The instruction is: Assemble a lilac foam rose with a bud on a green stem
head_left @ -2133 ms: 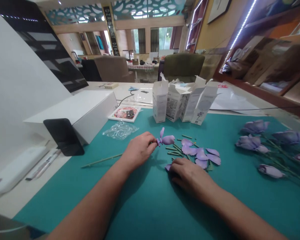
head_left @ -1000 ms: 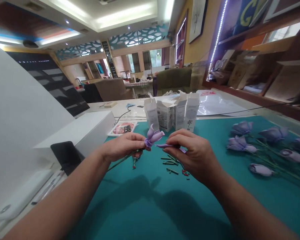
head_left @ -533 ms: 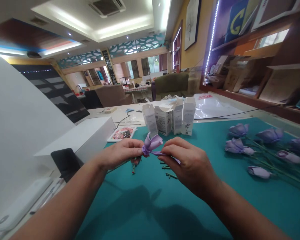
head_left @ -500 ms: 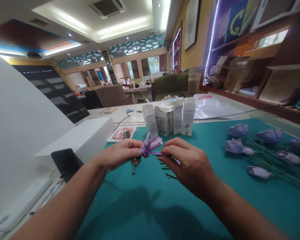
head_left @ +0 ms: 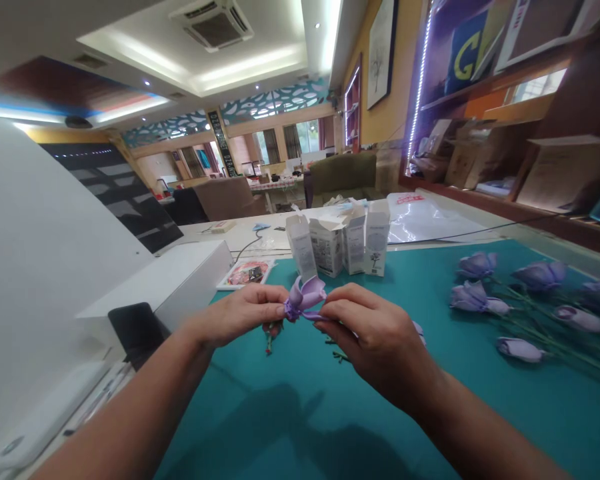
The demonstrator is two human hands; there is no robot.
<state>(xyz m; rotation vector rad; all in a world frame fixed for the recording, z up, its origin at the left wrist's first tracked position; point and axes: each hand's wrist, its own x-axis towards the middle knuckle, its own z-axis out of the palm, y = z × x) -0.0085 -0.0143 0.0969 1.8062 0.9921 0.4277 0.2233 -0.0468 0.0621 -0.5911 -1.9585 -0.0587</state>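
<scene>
A partly built purple toy flower (head_left: pixel 307 292) is held above the teal mat by my left hand (head_left: pixel 247 313), thumb and fingers pinched on its base. My right hand (head_left: pixel 375 327) is closed on a purple petal (head_left: pixel 314 315) that meets the lower right side of the flower; its far end is hidden by the fingers. Below my left hand, a green piece with a red tip (head_left: pixel 269 341) shows. Several short green stem pieces (head_left: pixel 340 357) lie on the mat, partly behind my right hand.
Finished purple flowers on green stems (head_left: pixel 470 297) lie on the right of the teal mat (head_left: pixel 260 413). Opened white boxes (head_left: pixel 327 247) stand at its back edge. A picture card (head_left: pixel 245 273), a white box-like unit (head_left: pixel 170 273) and a black object (head_left: pixel 135 330) are to the left.
The petal in my right hand has swung slightly and sits closer against the flower's base. The view has tilted up a little; my left hand keeps its hold.
</scene>
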